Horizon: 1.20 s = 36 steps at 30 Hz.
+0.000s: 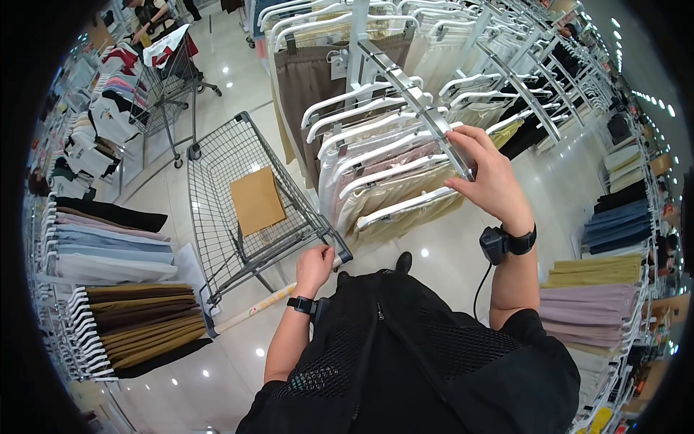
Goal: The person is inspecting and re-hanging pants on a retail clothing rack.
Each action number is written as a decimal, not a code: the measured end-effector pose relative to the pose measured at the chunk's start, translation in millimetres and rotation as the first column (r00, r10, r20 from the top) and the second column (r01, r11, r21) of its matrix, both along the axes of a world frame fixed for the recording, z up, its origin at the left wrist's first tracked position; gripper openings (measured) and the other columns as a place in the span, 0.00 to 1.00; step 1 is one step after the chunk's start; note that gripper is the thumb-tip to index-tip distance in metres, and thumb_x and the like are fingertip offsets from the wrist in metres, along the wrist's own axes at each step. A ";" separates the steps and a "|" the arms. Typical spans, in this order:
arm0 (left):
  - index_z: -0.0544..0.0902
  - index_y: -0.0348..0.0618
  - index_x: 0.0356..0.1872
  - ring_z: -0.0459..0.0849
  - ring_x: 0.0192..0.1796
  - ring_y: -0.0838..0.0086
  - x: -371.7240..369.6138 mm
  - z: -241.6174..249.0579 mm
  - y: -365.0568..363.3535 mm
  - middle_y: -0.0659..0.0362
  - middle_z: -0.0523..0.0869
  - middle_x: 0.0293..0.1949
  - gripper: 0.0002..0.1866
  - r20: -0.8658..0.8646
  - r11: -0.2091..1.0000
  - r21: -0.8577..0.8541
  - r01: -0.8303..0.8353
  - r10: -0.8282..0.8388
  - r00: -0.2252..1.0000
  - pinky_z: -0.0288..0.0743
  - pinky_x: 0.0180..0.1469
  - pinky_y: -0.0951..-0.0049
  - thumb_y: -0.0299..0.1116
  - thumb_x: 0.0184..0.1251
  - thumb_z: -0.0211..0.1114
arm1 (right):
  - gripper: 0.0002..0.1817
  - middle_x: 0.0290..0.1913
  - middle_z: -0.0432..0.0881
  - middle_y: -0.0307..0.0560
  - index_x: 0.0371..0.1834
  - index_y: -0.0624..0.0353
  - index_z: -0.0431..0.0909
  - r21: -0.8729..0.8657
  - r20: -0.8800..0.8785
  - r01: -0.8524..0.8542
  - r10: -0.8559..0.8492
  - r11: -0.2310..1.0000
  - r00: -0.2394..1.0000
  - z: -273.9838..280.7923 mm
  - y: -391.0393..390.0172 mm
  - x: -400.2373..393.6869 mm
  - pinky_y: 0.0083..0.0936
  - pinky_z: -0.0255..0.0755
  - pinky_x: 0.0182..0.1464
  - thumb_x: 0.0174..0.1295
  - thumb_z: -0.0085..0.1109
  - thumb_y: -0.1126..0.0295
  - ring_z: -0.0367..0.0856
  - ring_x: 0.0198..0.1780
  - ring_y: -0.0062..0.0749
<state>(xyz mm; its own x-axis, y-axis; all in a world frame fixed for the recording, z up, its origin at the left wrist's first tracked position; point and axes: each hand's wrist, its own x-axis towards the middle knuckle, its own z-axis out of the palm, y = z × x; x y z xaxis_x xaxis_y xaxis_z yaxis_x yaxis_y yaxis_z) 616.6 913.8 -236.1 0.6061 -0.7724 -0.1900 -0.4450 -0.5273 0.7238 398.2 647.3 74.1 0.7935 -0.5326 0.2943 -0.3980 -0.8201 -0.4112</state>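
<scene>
My left hand (315,270) is curled round the handle (271,300) of a wire shopping cart (210,217), close to its right end. A flat brown cardboard piece (257,200) lies in the cart. My right hand (491,177) is raised at the near end of a metal clothes rail (416,98). Its fingers bend over the rail, with the thumb apart from them near the last white hanger (405,207). From this rail hang several pairs of trousers in pale yellow (383,224), pink and white. Brown trousers (311,94) hang just behind them.
Racks of folded-over trousers stand at the left (144,318) and at the right (589,311). A second cart (170,83) with red and white clothing stands at the upper left, beside another person (148,14). More metal rails (520,87) with hangers extend to the upper right.
</scene>
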 end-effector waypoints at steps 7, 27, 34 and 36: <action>0.94 0.42 0.46 0.92 0.42 0.47 1.7 -0.2 0.5 0.46 0.93 0.36 0.17 -0.031 1.000 0.025 0.002 -0.002 1.000 0.83 0.47 0.50 0.45 0.77 0.65 | 0.40 0.70 0.79 0.42 0.72 0.54 0.79 0.022 0.006 0.028 -0.028 0.999 1.000 1.2 4.0 1.0 0.33 0.83 0.48 0.51 0.82 0.74 0.87 0.44 0.39; 0.93 0.42 0.46 0.91 0.42 0.47 0.8 -3.4 4.3 0.47 0.93 0.37 0.18 -0.017 1.000 0.022 0.016 -0.015 1.000 0.83 0.47 0.50 0.46 0.77 0.65 | 0.30 0.54 0.93 0.53 0.69 0.61 0.81 0.074 0.389 0.283 -0.288 0.956 0.875 -59.4 19.0 -20.5 0.33 0.83 0.49 0.64 0.79 0.65 0.90 0.44 0.40; 0.93 0.43 0.45 0.91 0.42 0.46 1.3 -8.5 4.1 0.47 0.93 0.36 0.18 -0.012 1.000 0.028 0.009 -0.008 1.000 0.82 0.46 0.49 0.47 0.78 0.64 | 0.28 0.53 0.93 0.55 0.66 0.61 0.83 0.072 0.377 0.298 -0.303 0.952 0.875 -59.3 12.7 -13.7 0.33 0.83 0.51 0.65 0.77 0.62 0.91 0.48 0.42; 0.93 0.43 0.45 0.91 0.43 0.46 1.1 -8.0 4.0 0.47 0.93 0.36 0.18 -0.006 0.999 0.033 0.004 -0.004 1.000 0.82 0.46 0.49 0.46 0.78 0.64 | 0.27 0.52 0.93 0.56 0.65 0.61 0.84 0.054 0.388 0.285 -0.283 0.957 0.877 -58.5 12.2 -11.1 0.33 0.83 0.52 0.65 0.77 0.62 0.92 0.48 0.43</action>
<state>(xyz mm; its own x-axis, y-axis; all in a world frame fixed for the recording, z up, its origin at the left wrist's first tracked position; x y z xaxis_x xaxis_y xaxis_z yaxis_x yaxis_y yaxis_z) 617.7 917.8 -244.1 0.6021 -0.7679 -0.2187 -0.4429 -0.5491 0.7088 387.1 659.5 15.6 0.4303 -0.7157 0.5501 -0.4234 -0.6983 -0.5772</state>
